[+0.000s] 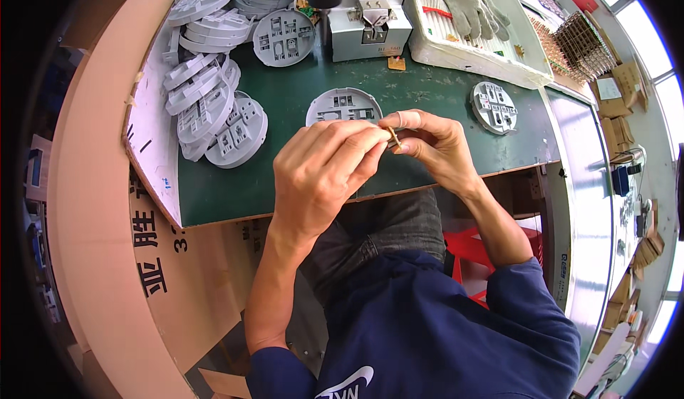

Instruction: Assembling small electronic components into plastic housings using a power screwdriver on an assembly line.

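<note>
Brass-coloured small part (393,139) sits at the centre of the frame, pinched between the fingertips of both my hands just above the near edge of the green table (299,107). My left hand (320,174) curls in from the lower left with thumb and forefinger closed narrowly on the piece; my right hand (434,146) meets it from the right, its fingers also closed on the part, the forefinger wearing a pale band.

Directly behind the hands, partly hidden by them, lies one round grey plastic disc (343,107) flat on the mat. A second single disc (494,107) lies apart at the right. A third stands near the grey metal press machine (370,18) at top centre, in the upper middle (283,37).

At the upper left a loose heap of the same discs (214,107) overlaps across the table and a white sheet; I count roughly a dozen, though the stacking keeps me from an exact number.

At the upper right a white foam tray (470,53) holds a pair of knitted work gloves (463,3); what else it holds I cannot tell.

A curved cardboard wall (92,185) bounds the left side. A red stool (470,249) shows below the table edge at the lower right.
</note>
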Available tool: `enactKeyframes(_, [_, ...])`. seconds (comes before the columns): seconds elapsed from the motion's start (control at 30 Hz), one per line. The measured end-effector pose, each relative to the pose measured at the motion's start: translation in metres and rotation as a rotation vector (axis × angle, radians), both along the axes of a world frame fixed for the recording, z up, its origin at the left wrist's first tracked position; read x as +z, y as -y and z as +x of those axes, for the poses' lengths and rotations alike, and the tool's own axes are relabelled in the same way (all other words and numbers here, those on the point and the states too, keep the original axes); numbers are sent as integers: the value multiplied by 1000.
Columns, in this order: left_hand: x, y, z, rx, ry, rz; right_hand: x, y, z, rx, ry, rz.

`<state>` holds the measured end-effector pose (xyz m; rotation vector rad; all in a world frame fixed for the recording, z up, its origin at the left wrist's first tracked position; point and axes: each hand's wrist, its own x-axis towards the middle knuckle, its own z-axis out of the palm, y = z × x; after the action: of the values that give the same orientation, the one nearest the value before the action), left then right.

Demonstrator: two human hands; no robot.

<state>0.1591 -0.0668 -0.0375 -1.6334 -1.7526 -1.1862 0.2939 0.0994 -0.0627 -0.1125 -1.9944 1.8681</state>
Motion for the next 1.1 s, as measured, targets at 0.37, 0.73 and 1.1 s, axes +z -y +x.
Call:
enactKeyframes(0.37, [-16, 2, -3, -85, 271, -15, -10, 4, 0, 22, -3, -122])
enactKeyframes(0.73, [-18, 1, -2, -48, 251, -46, -10, 4, -2, 25, 38, -115])
enactKeyframes(1.1, [-20, 1, -1, -33, 268, -57, -12, 3, -2, 47, 39, -147])
